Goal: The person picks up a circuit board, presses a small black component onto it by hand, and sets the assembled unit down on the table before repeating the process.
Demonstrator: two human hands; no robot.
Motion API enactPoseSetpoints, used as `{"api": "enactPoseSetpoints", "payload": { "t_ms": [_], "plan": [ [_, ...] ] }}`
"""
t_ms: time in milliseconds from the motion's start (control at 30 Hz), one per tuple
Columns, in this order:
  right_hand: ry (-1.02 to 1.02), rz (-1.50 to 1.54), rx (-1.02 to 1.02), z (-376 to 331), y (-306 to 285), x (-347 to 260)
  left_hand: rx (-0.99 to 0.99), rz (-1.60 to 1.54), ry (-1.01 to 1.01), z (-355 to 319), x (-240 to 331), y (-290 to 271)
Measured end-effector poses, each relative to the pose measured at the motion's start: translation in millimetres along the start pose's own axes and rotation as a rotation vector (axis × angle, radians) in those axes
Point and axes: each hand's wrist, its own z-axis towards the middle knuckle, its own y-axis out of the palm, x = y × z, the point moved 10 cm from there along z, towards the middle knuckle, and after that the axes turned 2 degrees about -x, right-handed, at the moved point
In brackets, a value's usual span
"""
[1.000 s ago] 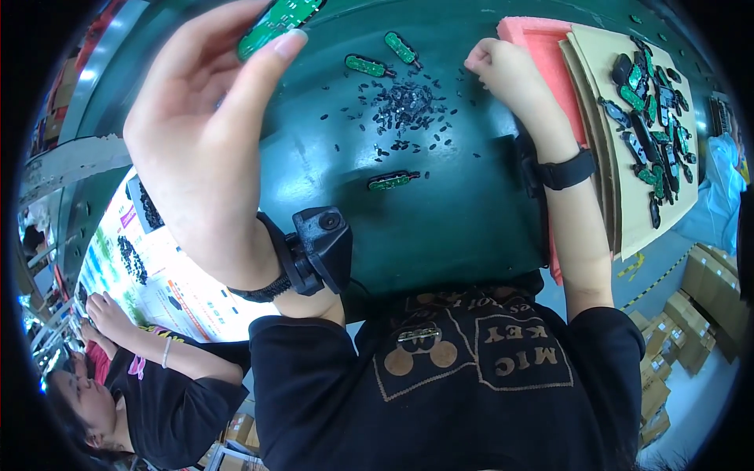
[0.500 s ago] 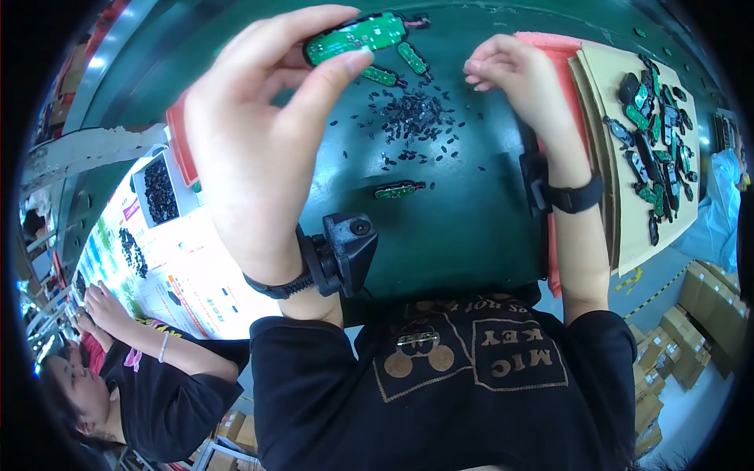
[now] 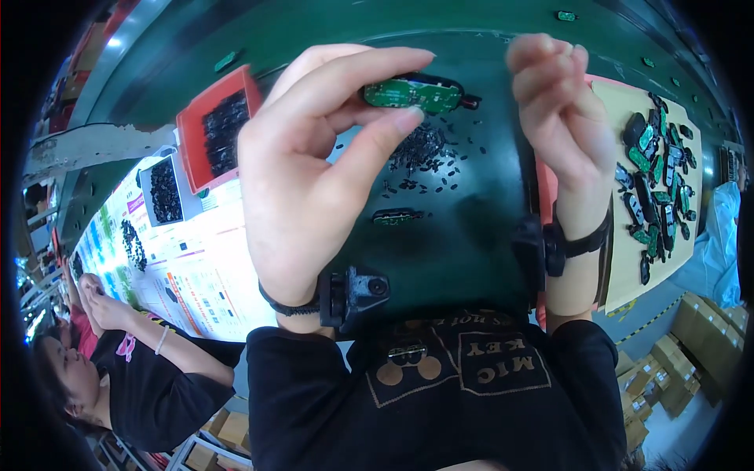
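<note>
My left hand (image 3: 306,157) pinches a green circuit board (image 3: 408,95) in a black oval casing between thumb and fingers, above the bench. A short lead shows at the board's right end. To its right, my right hand (image 3: 561,110) is raised with its fingers curled together, slightly blurred; whatever they may hold cannot be made out. Behind and below the held board lies a heap of small black oval pieces (image 3: 428,153) on the green bench (image 3: 448,259). Nearer to me rests another cased circuit board (image 3: 397,217).
A red bin (image 3: 188,149) and a white tray (image 3: 183,196) hold black parts at left. Many cased boards (image 3: 656,180) lie on stacked cardboard (image 3: 628,282) at right. Single boards (image 3: 566,16) sit farther back. A co-worker (image 3: 157,369) sits at lower left.
My left hand with the circuit board has moved right and slightly down. My right hand has shifted right and turned, fingers pointing up. The red bin now shows more fully.
</note>
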Motion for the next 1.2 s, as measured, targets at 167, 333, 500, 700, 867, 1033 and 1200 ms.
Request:
{"api": "enactPoseSetpoints", "payload": {
  "t_ms": [167,333,500,700,867,1033,1200],
  "plan": [
    [0.035,-0.237,-0.056,-1.5,21.7,6.8,0.035,0.021,-0.043,-0.1,-2.8,-1.7],
    [-0.098,-0.795,-0.129,-2.8,29.3,-1.0,0.047,0.069,-0.053,-0.1,-4.4,-1.7],
    [-0.048,-0.751,-0.125,-3.2,19.1,-0.3,0.019,0.076,-0.065,2.2,-8.8,4.8],
    [-0.027,-0.757,-0.055,-2.4,12.7,0.4,0.017,0.147,-0.067,2.4,-7.9,6.0],
    [-0.071,-0.745,-0.100,-2.8,8.7,-4.1,0.003,0.158,-0.058,2.3,-7.8,7.2],
    [-0.159,-0.813,-0.052,-5.2,5.1,-14.6,-0.008,0.163,-0.038,2.9,-7.6,10.4],
    [-0.189,-1.051,0.053,-11.2,10.3,-17.1,-0.034,0.182,-0.026,1.8,-7.1,12.7]
  ]
}}
